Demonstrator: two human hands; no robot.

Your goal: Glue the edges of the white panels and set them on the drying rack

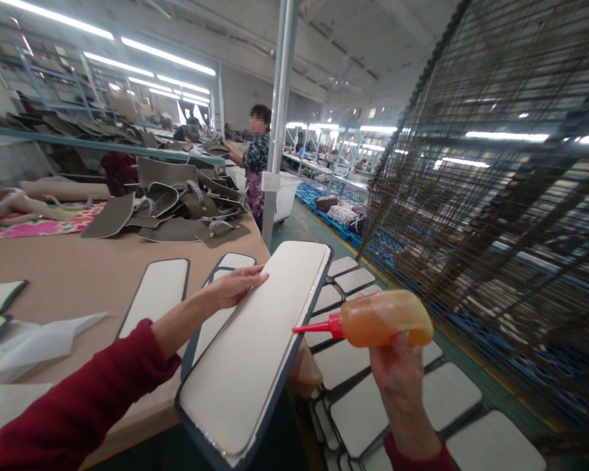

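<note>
My left hand [238, 286] grips the far left edge of a long white panel [265, 333] with rounded corners and a dark blue border. The panel is tilted, over the table's edge. Glossy wet-looking spots show along its near rim. In my right hand [400, 366] is a squeeze bottle [387, 318] of amber liquid, lying nearly level. Its red nozzle tip points left and meets the panel's right edge, or hangs just over it; I cannot tell which. The fingers on the far side of the bottle are hidden.
More white panels lie on the brown table [78, 261] and in stacks [358, 405] low on the right. Thin white sheets [34, 347] are at left. Grey-brown cut pieces [177, 203] pile at the back. A metal post [279, 98], a wire rack [491, 163] and a co-worker [258, 157] stand beyond.
</note>
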